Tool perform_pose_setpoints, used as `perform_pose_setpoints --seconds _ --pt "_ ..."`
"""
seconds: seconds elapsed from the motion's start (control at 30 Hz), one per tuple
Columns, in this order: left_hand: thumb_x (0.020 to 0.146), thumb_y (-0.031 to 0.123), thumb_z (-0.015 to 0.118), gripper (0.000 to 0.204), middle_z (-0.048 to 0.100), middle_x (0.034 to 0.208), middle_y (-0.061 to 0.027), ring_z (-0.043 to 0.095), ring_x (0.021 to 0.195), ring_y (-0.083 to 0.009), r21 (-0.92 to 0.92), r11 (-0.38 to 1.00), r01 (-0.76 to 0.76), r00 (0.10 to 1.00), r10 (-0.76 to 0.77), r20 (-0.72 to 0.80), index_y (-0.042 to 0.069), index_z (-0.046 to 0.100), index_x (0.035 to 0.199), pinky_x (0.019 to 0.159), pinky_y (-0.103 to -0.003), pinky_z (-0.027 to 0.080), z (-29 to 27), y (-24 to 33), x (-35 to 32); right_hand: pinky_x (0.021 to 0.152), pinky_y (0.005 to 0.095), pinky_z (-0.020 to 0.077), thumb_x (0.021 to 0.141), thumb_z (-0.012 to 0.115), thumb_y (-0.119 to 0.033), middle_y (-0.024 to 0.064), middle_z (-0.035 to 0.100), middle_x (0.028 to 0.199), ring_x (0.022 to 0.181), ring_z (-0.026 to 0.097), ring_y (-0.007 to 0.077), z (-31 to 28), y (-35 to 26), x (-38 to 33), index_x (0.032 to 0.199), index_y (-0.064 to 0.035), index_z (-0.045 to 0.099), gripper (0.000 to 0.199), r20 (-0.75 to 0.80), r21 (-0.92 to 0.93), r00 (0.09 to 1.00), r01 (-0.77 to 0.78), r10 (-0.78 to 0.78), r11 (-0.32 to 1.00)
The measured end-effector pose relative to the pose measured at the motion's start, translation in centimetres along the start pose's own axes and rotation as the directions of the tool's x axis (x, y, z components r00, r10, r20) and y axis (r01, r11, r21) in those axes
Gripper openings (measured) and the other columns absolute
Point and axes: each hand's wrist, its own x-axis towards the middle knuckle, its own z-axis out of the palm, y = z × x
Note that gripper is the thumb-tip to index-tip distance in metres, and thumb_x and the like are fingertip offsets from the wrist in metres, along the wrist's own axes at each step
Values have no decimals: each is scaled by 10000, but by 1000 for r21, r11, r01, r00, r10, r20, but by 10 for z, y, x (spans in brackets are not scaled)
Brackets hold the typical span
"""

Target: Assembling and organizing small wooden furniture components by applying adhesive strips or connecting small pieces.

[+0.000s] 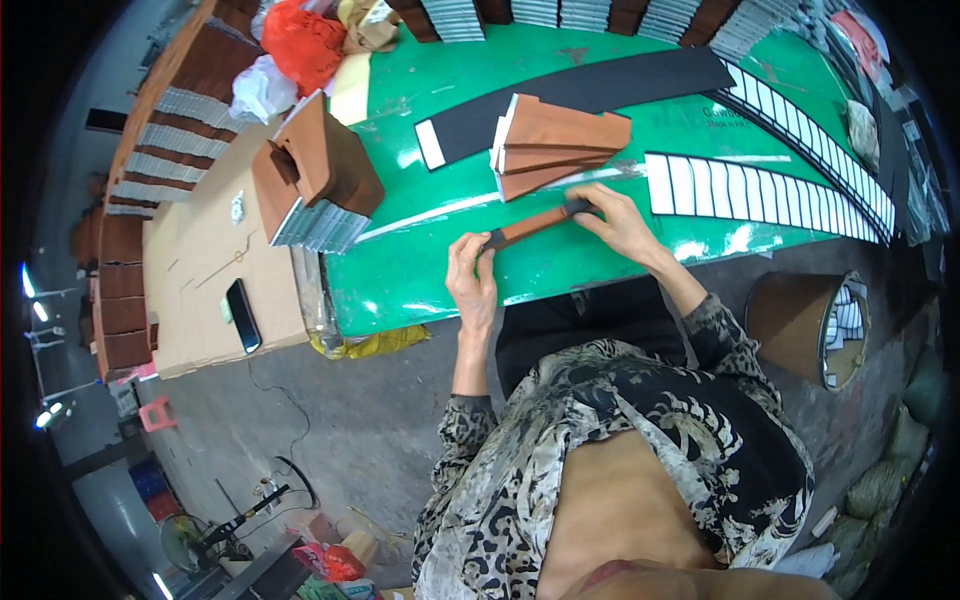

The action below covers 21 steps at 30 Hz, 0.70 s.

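Between my two hands a narrow brown strip with dark ends (532, 227) is stretched above the near edge of the green tabletop (400, 290). My left hand (470, 280) pinches its left end, and my right hand (615, 222) grips the right end, with the fingers curled over it. Just beyond the strip lies a fanned pile of flat brown pieces (565, 135) with pale edges. A long black band (580, 95) with one white patch runs behind that pile. To the right, black strips bearing rows of white rectangles (740, 188) lie on the green surface.
A stack of folded brown pieces (335, 175) stands at left, beside a cardboard sheet (190, 300) with a phone (243, 315). Bundled stacks (180, 150) line the left and far edges. Red and white plastic bags (302, 45) sit at far left. A round bin (795, 320) stands right.
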Motion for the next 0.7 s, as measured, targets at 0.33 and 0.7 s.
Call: perform_pose_setpoints --seconds 0.33,0.7 --pt "826 137 606 444 628 1008 -184 616 878 -274 -153 915 372 924 -350 152 -3 472 1226 764 -371 472 39 32 143 826 293 454 843 623 -214 108 609 1042 980 569 166 -72 1 68 1102 21 583 351 -96 334 895 -384 436 861" --pt "810 702 347 896 457 1270 -274 449 1196 -382 219 767 604 484 -571 663 -39 379 1314 979 -447 370 49 -7 167 1002 513 323 807 506 -622 287 323 1347 1267 338 378 -63 39 57 1366 57 265 913 357 495 680 -719 641 488"
